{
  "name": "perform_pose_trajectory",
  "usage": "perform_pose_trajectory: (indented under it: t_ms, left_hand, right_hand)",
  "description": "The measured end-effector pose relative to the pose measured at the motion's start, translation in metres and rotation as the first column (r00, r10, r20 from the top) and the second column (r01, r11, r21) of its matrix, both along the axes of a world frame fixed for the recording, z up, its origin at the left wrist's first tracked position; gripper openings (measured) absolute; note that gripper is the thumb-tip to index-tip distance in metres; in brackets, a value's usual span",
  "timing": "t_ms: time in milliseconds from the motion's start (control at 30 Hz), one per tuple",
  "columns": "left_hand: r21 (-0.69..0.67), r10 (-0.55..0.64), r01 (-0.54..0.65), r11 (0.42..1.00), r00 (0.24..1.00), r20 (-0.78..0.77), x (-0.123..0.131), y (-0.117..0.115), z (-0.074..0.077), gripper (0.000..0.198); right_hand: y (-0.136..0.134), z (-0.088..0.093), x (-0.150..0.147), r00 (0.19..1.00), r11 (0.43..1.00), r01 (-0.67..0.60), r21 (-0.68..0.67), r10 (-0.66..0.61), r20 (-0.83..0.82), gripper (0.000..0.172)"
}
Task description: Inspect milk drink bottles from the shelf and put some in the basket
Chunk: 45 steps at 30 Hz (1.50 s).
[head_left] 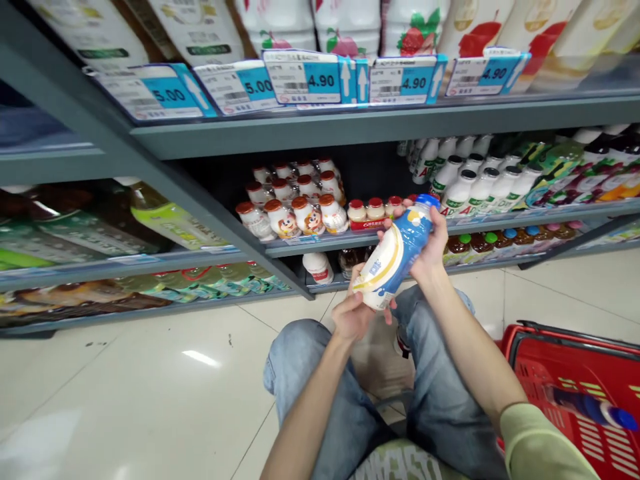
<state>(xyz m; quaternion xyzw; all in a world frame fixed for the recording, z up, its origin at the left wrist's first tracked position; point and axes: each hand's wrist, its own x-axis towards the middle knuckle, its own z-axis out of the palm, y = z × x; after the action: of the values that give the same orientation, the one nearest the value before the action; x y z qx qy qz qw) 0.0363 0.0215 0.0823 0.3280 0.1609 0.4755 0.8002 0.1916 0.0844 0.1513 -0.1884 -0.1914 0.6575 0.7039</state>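
a: please tell me, from the left side, what is there?

b: first i see big drink bottles [175,217] on the left part of the shelf [280,251]. then come small white bottles with orange lids [295,210], standing close together in rows.

a: and the left hand [354,312], what does it do?

b: it is grasping the lower end of a white and blue bottle [395,257], with the thumb lying on the front side. behind, on the shelf, are small jars with red lids [367,212] (the hands and the bottle may cover a part of this row, i cannot tell how much).

a: where is this bottle exactly?

b: it is in the air, in front of the shelf and over the knees of the person. it is tilted, the blue cap pointing to the upper right.

a: is the right hand [431,245] also holding?

b: yes, it is closed around the upper part, just below the cap.

a: and more to the right?

b: white bottles with black lids [470,188] stand on the shelf. at the far right is a red basket [617,373], and inside it lies a dark bottle with a blue cap [593,408].
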Motion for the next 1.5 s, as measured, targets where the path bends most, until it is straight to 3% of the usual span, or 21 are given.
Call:
perform_pose_trajectory:
  t_ms: [133, 400, 700, 1000, 1233, 1500]
  left_hand:
    - [-0.007, -0.027, 0.028, 1.000, 0.999, 0.029, -0.002, -0.001, 0.000, 0.079]
    - [-0.021, 0.029, -0.029, 0.999, 1.000, -0.002, 0.002, -0.002, 0.001, 0.083]
    - [-0.055, -0.062, 0.067, 0.996, 0.995, 0.074, 0.000, 0.002, 0.005, 0.080]
    - [-0.067, 0.042, -0.050, 0.996, 0.992, -0.115, 0.005, 0.006, 0.003, 0.083]
    - [-0.123, -0.106, 0.089, 0.988, 0.985, -0.138, 0.001, 0.007, 0.002, 0.072]
    - [-0.229, -0.119, 0.084, 0.970, 0.982, -0.144, 0.001, 0.007, 0.005, 0.064]
  right_hand:
    - [-0.003, 0.003, 0.000, 0.999, 1.000, 0.019, 0.017, -0.020, 0.040, 0.033]
    - [0.000, 0.001, -0.002, 0.999, 0.999, 0.050, -0.004, -0.050, 0.017, 0.031]
    - [-0.002, 0.004, -0.003, 0.995, 0.996, 0.094, 0.002, -0.094, 0.044, 0.029]
    - [0.002, 0.002, -0.001, 0.993, 0.992, 0.114, -0.055, -0.112, 0.043, 0.026]
    - [0.007, -0.002, 0.007, 0.995, 0.984, 0.082, -0.160, -0.073, 0.065, 0.026]
    - [0.007, -0.001, 0.011, 0.992, 0.979, 0.022, -0.203, 0.003, 0.123, 0.027]
